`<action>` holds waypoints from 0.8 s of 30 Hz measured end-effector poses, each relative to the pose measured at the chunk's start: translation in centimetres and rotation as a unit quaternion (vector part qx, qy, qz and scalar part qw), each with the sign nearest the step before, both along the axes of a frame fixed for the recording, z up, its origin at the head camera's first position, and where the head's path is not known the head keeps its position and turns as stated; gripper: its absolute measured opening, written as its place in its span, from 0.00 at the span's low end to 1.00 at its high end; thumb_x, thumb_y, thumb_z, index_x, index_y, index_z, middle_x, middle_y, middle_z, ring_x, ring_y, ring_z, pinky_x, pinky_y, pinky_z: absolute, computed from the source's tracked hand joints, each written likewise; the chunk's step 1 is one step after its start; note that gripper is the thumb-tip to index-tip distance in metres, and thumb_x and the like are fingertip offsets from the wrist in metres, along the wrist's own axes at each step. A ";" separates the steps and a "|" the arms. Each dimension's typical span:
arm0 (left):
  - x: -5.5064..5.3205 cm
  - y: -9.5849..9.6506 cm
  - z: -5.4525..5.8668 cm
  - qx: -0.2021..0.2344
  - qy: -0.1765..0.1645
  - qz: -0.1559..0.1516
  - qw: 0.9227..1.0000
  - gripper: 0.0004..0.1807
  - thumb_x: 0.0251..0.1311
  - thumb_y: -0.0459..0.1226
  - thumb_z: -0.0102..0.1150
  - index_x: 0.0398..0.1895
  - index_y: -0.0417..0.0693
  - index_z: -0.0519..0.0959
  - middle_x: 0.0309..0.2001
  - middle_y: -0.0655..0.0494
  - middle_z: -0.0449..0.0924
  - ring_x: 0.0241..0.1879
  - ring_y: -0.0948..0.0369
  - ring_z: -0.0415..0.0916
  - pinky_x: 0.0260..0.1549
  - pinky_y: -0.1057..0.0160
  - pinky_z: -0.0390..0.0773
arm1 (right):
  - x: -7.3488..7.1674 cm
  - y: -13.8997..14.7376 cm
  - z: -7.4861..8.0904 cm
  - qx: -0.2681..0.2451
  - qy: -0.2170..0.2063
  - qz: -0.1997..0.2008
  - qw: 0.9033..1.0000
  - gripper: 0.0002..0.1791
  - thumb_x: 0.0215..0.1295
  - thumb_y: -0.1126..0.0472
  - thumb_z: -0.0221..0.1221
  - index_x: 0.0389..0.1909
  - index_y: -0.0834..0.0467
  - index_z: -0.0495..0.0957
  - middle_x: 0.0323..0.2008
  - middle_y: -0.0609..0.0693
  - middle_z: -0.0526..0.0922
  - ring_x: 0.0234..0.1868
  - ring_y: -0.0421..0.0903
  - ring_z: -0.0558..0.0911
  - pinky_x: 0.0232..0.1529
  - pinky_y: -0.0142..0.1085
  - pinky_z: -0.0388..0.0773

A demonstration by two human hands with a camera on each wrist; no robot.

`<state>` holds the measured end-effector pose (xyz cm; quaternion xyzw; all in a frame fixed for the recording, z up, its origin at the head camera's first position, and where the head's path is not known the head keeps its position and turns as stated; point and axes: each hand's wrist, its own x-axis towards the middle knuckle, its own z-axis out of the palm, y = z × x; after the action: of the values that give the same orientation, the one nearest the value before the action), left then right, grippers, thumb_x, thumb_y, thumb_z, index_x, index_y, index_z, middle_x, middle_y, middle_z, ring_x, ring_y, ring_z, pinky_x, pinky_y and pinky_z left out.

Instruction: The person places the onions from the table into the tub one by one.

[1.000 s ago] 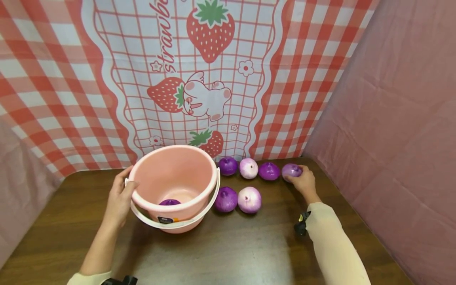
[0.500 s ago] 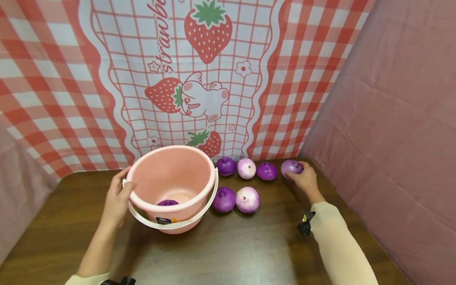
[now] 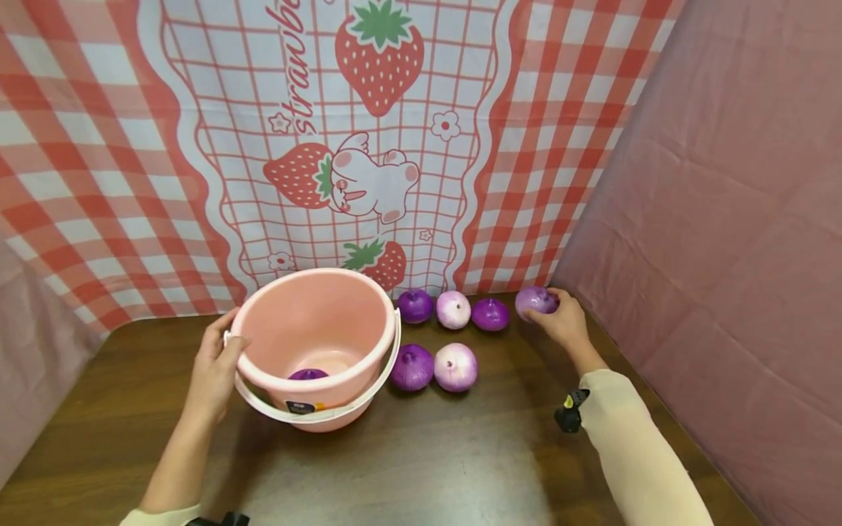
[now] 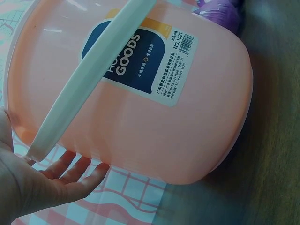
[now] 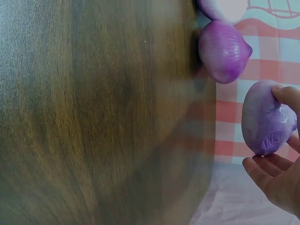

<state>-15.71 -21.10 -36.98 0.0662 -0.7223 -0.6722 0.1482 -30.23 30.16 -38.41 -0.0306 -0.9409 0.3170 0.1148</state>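
Note:
My left hand grips the rim of a pink bucket on its left side, thumb over the edge and fingers outside. One purple onion lies inside the bucket, partly hidden by the near wall. At the right end of the back row, my right hand pinches a pale purple onion between thumb and fingers. In the right wrist view that onion appears held up off the table, apart from the neighbouring dark purple onion.
Beside the bucket sit a dark purple onion, a whitish onion and a purple onion in the back row. In front are a purple onion and a whitish one. A checked cloth hangs behind the wooden table.
My right hand has raised the pale purple onion slightly. The view has shifted a little, so everything sits somewhat further left. My left hand keeps its grip on the bucket.

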 end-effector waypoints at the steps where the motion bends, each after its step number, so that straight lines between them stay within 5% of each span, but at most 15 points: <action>1: 0.0 0.0 0.0 -0.001 0.000 0.000 1.000 0.29 0.66 0.34 0.42 0.70 0.43 0.54 0.66 0.42 0.57 0.47 0.76 0.67 0.43 0.84 0.71 | 0.1 0.0 0.1 0.001 -0.001 0.001 1.000 0.41 0.56 0.49 0.64 0.62 0.70 0.61 0.58 0.72 0.68 0.59 0.66 0.68 0.61 0.56 0.67; 24: 0.0 0.0 0.0 0.001 -0.005 0.002 1.000 0.29 0.66 0.34 0.42 0.71 0.44 0.54 0.66 0.44 0.58 0.46 0.77 0.68 0.42 0.83 0.72 | 0.8 -0.5 2.1 0.008 0.014 0.033 0.999 0.41 0.55 0.48 0.65 0.63 0.67 0.62 0.58 0.72 0.68 0.59 0.66 0.68 0.59 0.58 0.67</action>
<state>-15.74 -21.06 -36.97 0.0714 -0.7221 -0.6724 0.1459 -29.46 29.62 -36.28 0.0063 -0.9421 0.3139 0.1180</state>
